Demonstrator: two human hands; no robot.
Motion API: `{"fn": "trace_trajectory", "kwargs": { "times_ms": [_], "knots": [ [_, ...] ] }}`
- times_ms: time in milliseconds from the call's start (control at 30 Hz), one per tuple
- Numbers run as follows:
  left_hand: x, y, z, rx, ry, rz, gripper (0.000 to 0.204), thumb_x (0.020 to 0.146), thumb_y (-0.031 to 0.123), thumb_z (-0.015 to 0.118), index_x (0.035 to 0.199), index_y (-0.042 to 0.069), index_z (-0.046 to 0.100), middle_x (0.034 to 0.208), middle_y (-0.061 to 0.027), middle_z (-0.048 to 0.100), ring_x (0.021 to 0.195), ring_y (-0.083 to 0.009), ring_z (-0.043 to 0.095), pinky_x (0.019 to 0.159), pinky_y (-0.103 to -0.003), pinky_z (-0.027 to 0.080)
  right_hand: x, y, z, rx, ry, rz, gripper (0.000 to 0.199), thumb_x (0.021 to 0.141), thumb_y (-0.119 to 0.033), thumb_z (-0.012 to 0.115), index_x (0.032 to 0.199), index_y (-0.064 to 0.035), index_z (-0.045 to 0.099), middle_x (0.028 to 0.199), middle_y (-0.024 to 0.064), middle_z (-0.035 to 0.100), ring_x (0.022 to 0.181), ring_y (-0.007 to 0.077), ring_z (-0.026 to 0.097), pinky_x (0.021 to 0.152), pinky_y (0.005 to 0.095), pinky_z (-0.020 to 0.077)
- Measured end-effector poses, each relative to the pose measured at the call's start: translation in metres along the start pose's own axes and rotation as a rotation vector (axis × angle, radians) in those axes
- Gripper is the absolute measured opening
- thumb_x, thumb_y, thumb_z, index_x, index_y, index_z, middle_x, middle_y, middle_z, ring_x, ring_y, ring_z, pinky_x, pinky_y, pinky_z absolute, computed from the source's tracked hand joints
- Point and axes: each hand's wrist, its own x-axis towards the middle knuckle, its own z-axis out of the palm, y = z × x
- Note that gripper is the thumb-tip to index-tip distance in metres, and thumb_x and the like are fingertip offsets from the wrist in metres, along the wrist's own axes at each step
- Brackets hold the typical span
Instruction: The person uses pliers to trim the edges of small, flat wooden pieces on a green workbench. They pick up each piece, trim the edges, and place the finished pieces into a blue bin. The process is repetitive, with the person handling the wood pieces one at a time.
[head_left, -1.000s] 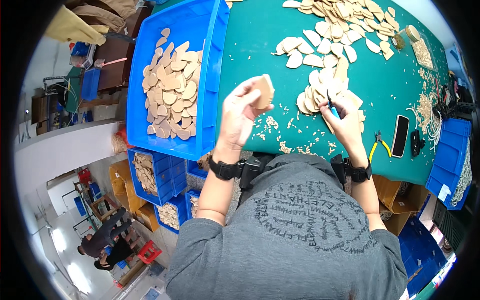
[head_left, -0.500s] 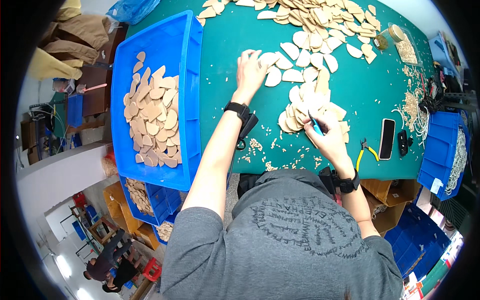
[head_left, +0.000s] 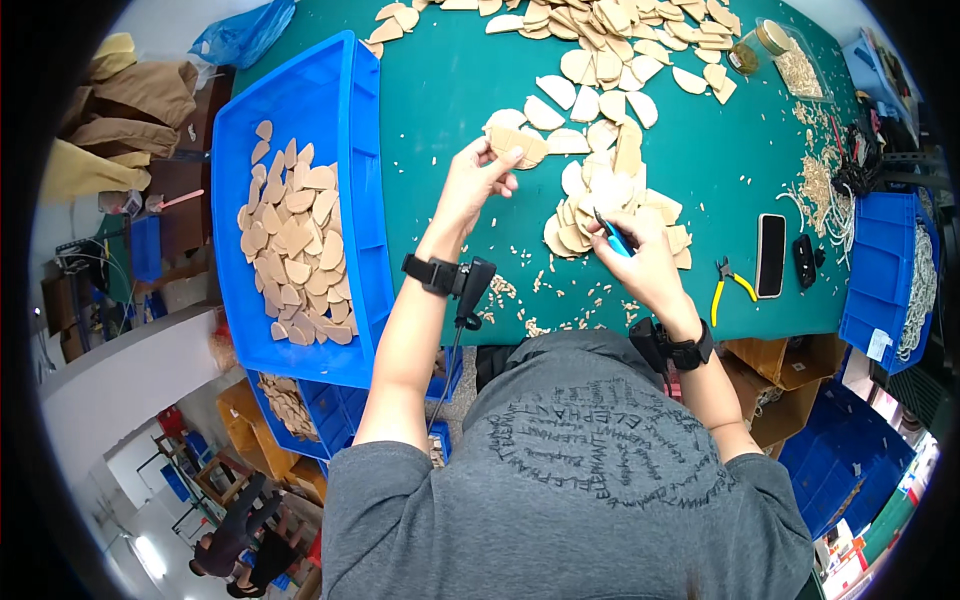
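Observation:
My left hand (head_left: 470, 187) is pinching a flat tan half-round piece (head_left: 520, 147) by its near edge, above the green tabletop. Between the fingers of my right hand (head_left: 648, 265) is a small pair of blue-handled cutters (head_left: 617, 236), its dark tip pointing away from me. Just beyond that hand lies a heap of tan pieces (head_left: 610, 188), partly hidden by it. More loose half-round pieces (head_left: 568, 141) lie between this heap and the larger pile (head_left: 610, 30) at the far side.
Left of my arm, a blue bin (head_left: 362, 200) holds many tan pieces. Small offcuts (head_left: 560, 300) litter the near table. To the right are yellow-handled pliers (head_left: 733, 288), a phone (head_left: 771, 255), a glass jar (head_left: 745, 58) and a blue crate (head_left: 880, 270) with pale cord.
My left hand has drawn back toward me and left, now lifting one half-round piece. My right hand, still holding the cutters, has shifted slightly. The whole view has moved a little.

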Motion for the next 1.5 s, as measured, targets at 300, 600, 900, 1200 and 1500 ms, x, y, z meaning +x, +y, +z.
{"fn": "trace_trajectory", "kwargs": {
  "times_ms": [300,600,900,1200,1500],
  "knots": [
    [-0.108,0.017,0.047,-0.385,-0.085,0.231,0.028,0.08,0.021,0.058,0.096,-0.001,0.057,0.091,-0.012,0.064,0.093,-0.0229,0.063,0.09,-0.033,0.048,-0.014,-0.027,0.002,0.082,-0.039,-0.151,0.014,0.082,-0.009,0.065,0.093,-0.002,0.067,0.072,0.0,0.061,0.065,0.0063,0.053,0.06,0.0219,0.0419],
    [-0.145,0.011,0.059,0.008,0.073,0.443,0.02,0.09,0.019,0.064,0.096,0.004,0.052,0.083,-0.0023,0.057,0.079,-0.0091,0.058,0.07,-0.023,0.048,-0.04,-0.045,-0.001,-0.058,-0.139,-0.202,0.028,0.081,-0.015,0.067,0.105,-0.0015,0.065,0.089,0.0079,0.07,0.077,0.0125,0.065,0.072,0.0268,0.0515],
    [-0.165,0.023,0.059,0.357,0.164,0.615,0.022,0.089,0.012,0.063,0.109,0.002,0.065,0.102,-0.008,0.065,0.092,-0.0158,0.061,0.083,-0.028,0.048,-0.047,-0.049,0.0,-0.092,-0.113,-0.192,0.03,0.081,-0.017,0.066,0.107,-0.0023,0.064,0.089,0.0084,0.069,0.079,0.014,0.065,0.072,0.0279,0.0517],
    [-0.168,0.026,0.061,0.492,0.176,0.672,0.021,0.089,0.011,0.063,0.107,0.003,0.066,0.097,-0.0091,0.065,0.09,-0.0177,0.062,0.079,-0.028,0.048,-0.043,-0.048,0.001,-0.073,-0.118,-0.229,0.023,0.081,-0.015,0.065,0.1,-0.0041,0.066,0.085,0.0082,0.068,0.075,0.0149,0.065,0.07,0.0285,0.0513],
    [-0.165,0.023,0.062,0.575,0.206,0.726,0.02,0.089,0.01,0.062,0.107,0.003,0.065,0.096,-0.0103,0.065,0.088,-0.0202,0.063,0.077,-0.029,0.049,-0.041,-0.047,0.0,-0.094,-0.148,-0.174,0.022,0.081,-0.016,0.066,0.099,-0.004,0.067,0.082,0.0071,0.068,0.073,0.0141,0.064,0.07,0.0279,0.0506]
  ]
}}
